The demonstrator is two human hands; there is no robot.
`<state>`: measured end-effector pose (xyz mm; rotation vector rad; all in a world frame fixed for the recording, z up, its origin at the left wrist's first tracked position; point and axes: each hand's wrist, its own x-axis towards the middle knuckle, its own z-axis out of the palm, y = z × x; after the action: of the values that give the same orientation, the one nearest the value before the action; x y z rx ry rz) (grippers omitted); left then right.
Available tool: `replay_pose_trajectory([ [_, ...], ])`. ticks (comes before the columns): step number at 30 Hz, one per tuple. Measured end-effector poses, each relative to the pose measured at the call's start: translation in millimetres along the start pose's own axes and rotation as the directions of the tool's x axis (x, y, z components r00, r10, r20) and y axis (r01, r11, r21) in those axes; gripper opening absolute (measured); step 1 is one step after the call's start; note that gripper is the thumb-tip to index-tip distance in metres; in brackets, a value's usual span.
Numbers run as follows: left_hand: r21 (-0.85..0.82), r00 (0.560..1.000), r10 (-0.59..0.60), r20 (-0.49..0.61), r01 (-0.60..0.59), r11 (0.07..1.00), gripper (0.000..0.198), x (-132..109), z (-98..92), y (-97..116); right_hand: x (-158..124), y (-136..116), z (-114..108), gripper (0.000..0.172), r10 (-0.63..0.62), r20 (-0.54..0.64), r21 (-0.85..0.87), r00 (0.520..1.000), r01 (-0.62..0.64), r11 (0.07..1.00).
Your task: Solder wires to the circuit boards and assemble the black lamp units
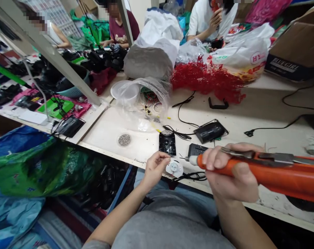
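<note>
My right hand (231, 173) is wrapped round an orange power screwdriver (284, 176), whose thin bit points left above the table's front edge. My left hand (157, 167) is closed in a pinch beside a round white disc-shaped part (174, 167); whatever its fingertips hold is too small to make out. The tip of the bit hangs close to the disc, up and to its right. Just behind lies a black plastic housing (167, 144) with a round grille. A flat black part (197, 149) is partly hidden by my right hand.
A dish of small screws (124, 139) stands to the left. Farther back are a black device (211, 131) with a cord, a clear plastic bag (146, 117) of wired parts and red netting (206, 81). A cardboard box (297, 48) stands at right. Several people sit across the table.
</note>
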<state>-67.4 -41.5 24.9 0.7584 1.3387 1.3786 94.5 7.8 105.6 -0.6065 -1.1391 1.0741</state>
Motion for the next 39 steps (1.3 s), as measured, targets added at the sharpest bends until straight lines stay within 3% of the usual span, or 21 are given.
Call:
replay_pose_trajectory([
  [6, -0.012, 0.999, -0.046, 0.011, 0.046, 0.999, 0.030, -1.1, -6.7, 4.0, -7.1, 11.3, 17.9, 0.017, -0.013, 0.125, 0.024, 0.992, 0.010, 1.000],
  [12, -0.021, 0.995, -0.091, 0.031, 0.092, 0.996, 0.036, 0.5, -10.5, 3.0, -10.1, 16.1, 17.7, 0.032, 0.113, 0.031, -0.089, 0.993, -0.110, 0.990],
  [18, -0.039, 0.990, -0.116, 0.083, 0.119, 0.992, 0.041, 3.6, -9.0, 1.5, -12.5, 13.9, 18.5, 0.019, 0.036, 0.089, 0.088, 0.995, -0.044, 0.995],
  [30, -0.168, 0.986, -0.155, 0.069, 0.164, 0.972, 0.051, 2.3, -2.1, -2.9, -11.9, 5.1, 15.3, 0.013, 0.000, 0.096, 0.155, 0.995, -0.015, 0.988],
  [39, -0.230, 0.984, -0.167, 0.067, 0.179, 0.957, 0.054, 1.5, 4.7, 2.6, -10.1, 9.8, 14.0, 0.016, -0.030, 0.087, 0.327, 0.996, 0.000, 0.945],
])
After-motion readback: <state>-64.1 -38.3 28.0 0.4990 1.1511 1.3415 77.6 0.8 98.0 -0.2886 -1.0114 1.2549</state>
